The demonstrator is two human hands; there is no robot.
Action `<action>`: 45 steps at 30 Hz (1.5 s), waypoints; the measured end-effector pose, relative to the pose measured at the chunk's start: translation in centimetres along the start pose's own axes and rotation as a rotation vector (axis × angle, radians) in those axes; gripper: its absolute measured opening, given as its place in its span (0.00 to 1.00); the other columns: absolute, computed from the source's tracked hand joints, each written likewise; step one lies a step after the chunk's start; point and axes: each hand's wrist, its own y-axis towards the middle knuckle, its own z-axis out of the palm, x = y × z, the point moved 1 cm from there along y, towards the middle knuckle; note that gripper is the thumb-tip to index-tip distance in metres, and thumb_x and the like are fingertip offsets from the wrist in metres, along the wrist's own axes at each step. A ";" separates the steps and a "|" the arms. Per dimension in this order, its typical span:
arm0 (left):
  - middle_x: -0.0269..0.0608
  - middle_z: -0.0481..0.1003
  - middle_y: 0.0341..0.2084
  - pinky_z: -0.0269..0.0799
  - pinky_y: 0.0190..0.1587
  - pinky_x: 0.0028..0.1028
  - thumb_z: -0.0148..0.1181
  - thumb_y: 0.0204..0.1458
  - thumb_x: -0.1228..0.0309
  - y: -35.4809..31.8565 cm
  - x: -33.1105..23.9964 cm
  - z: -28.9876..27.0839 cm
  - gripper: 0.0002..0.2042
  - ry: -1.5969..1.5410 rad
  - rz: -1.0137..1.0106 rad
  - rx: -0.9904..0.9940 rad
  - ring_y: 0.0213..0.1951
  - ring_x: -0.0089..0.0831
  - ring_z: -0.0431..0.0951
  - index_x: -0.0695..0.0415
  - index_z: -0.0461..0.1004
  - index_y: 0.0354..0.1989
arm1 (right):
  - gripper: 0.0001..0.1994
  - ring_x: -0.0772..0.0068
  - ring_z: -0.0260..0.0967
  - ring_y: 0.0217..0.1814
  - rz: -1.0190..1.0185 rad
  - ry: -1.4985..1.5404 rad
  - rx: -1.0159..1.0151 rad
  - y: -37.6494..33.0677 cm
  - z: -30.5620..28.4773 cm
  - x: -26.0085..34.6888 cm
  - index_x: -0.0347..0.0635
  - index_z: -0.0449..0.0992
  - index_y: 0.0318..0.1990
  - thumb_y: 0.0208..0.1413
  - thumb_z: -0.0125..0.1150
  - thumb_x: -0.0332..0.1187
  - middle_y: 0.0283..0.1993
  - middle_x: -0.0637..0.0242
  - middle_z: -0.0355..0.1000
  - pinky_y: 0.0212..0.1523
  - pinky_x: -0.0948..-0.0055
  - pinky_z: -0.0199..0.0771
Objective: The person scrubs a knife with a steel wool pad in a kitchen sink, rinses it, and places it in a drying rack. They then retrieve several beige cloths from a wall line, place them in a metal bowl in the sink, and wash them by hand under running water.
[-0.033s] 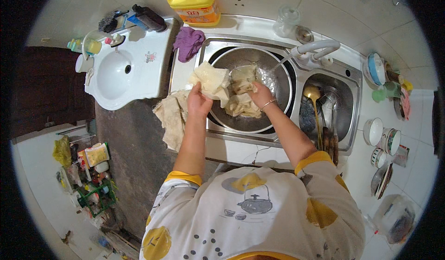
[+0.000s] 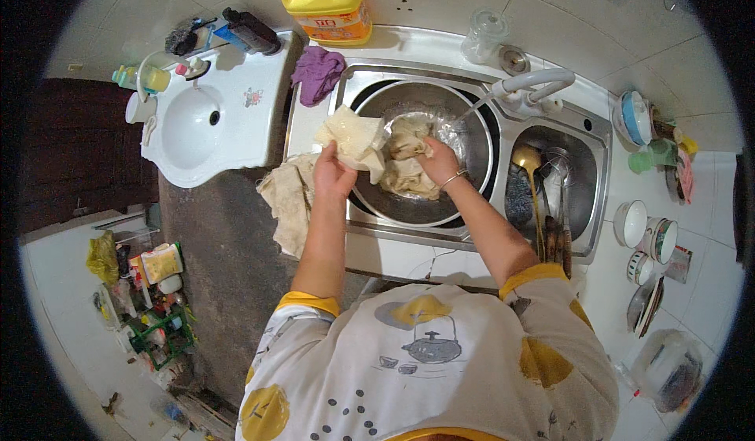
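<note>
My left hand (image 2: 336, 172) is closed on a pale cream cloth (image 2: 358, 136) at the left rim of a round metal basin (image 2: 440, 95). Inside the basin, my right hand (image 2: 440, 164) grips a wet, brownish-beige cloth (image 2: 409, 138), whose lower folds hang below the fingers. The two cloths come close together, and I cannot tell whether they are joined. A thin stream of water runs from the white faucet (image 2: 535, 81) into the basin. Another beige cloth (image 2: 285, 205) drapes over the counter edge beside my left forearm.
A purple cloth (image 2: 318, 74) and a yellow pump jug (image 2: 326, 8) sit behind the sink. The right sink bowl (image 2: 582, 181) holds a brass-coloured ladle (image 2: 528, 160) and other utensils. White bowls (image 2: 631, 223) stand farther right. At left is a white washbasin (image 2: 189, 138).
The brownish cloth in my right hand has bunched up and shifted slightly within the basin. My left hand keeps its hold on the cream cloth.
</note>
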 end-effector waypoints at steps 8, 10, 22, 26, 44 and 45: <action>0.47 0.64 0.55 0.51 0.62 0.45 0.40 0.58 0.67 -1.0 -1.1 -0.3 0.19 -0.039 0.055 -0.014 0.57 0.44 0.62 0.61 0.60 0.56 | 0.16 0.53 0.59 0.54 -0.622 -0.156 0.034 -3.5 -8.3 1.5 0.40 0.69 0.37 0.38 0.61 0.30 0.45 0.56 0.66 0.57 0.62 0.57; 0.47 0.64 0.55 0.51 0.62 0.45 0.41 0.58 0.67 -1.2 -1.3 -0.6 0.19 -0.055 0.034 -0.010 0.57 0.43 0.63 0.61 0.60 0.56 | 0.13 0.53 0.58 0.55 -0.187 0.085 0.074 -2.4 -9.3 0.1 0.39 0.68 0.33 0.42 0.62 0.35 0.46 0.57 0.66 0.55 0.61 0.58; 0.48 0.64 0.55 0.51 0.62 0.43 0.41 0.58 0.68 -2.1 -1.2 -1.0 0.18 -0.067 0.034 0.003 0.57 0.43 0.63 0.62 0.60 0.56 | 0.24 0.54 0.67 0.50 -0.138 -0.014 0.033 2.0 -2.4 1.6 0.39 0.70 0.49 0.41 0.64 0.34 0.46 0.52 0.71 0.51 0.67 0.66; 0.48 0.63 0.55 0.51 0.62 0.43 0.41 0.58 0.68 -1.7 -1.4 -1.1 0.19 -0.076 0.058 -0.011 0.57 0.43 0.62 0.62 0.60 0.56 | 0.18 0.53 0.67 0.47 -0.407 -0.048 -0.121 -2.0 -7.9 8.3 0.44 0.73 0.41 0.41 0.66 0.38 0.43 0.56 0.70 0.49 0.64 0.67; 0.47 0.64 0.55 0.51 0.62 0.42 0.42 0.57 0.68 -0.8 -0.1 -0.6 0.19 0.021 0.014 0.035 0.57 0.41 0.63 0.62 0.60 0.55 | 0.27 0.55 0.66 0.53 0.086 -0.038 0.089 0.4 -0.4 -2.5 0.48 0.66 0.55 0.42 0.62 0.26 0.54 0.56 0.66 0.51 0.63 0.68; 0.47 0.64 0.54 0.53 0.62 0.42 0.42 0.57 0.69 -0.8 0.1 -0.5 0.18 0.009 0.008 0.021 0.57 0.41 0.63 0.62 0.60 0.55 | 0.19 0.61 0.67 0.52 0.011 0.127 0.005 -0.9 -1.2 -1.0 0.43 0.73 0.47 0.43 0.57 0.23 0.47 0.60 0.71 0.51 0.68 0.67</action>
